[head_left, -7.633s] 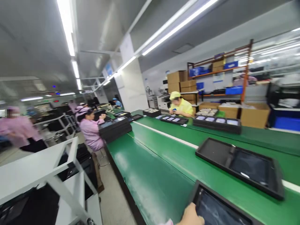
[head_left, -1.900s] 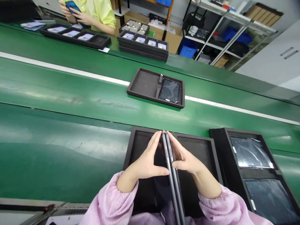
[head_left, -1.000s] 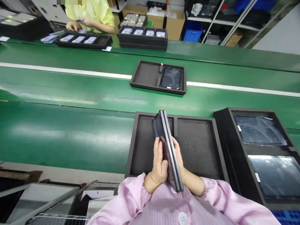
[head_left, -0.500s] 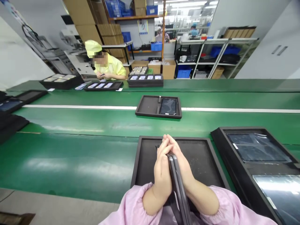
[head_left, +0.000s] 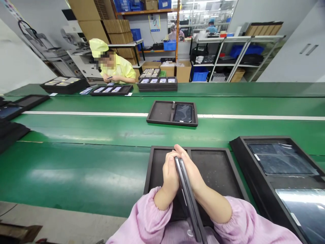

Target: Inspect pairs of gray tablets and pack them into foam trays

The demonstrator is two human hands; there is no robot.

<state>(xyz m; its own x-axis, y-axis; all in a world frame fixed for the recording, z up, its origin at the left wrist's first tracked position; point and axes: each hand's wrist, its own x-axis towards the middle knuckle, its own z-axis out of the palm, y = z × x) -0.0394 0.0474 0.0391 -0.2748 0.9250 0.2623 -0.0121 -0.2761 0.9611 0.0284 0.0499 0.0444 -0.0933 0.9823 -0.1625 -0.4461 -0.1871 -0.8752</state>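
Note:
Two dark tablets [head_left: 186, 195] stand on edge, pressed back to back between my hands, above an empty black foam tray [head_left: 215, 166] at the near edge of the green belt. My left hand [head_left: 170, 176] grips their left face with fingers curled over the top edge. On the right face lies my right hand [head_left: 193, 171], its fingertips meeting the left hand's at the top. Pink sleeves cover both forearms.
A stack of black trays [head_left: 276, 159] with bagged tablets sits to the right. Farther out on the belt lies a tray [head_left: 159, 113] with one tablet. A person in yellow [head_left: 115, 67] works across the line beside trays of small cards [head_left: 157, 83]. Shelves and boxes stand behind.
My hands kept the two tablets clamped together and lowered them slightly; the fingertips slid down from above the top edge. The view tilted up from the tray earlier and now holds level.

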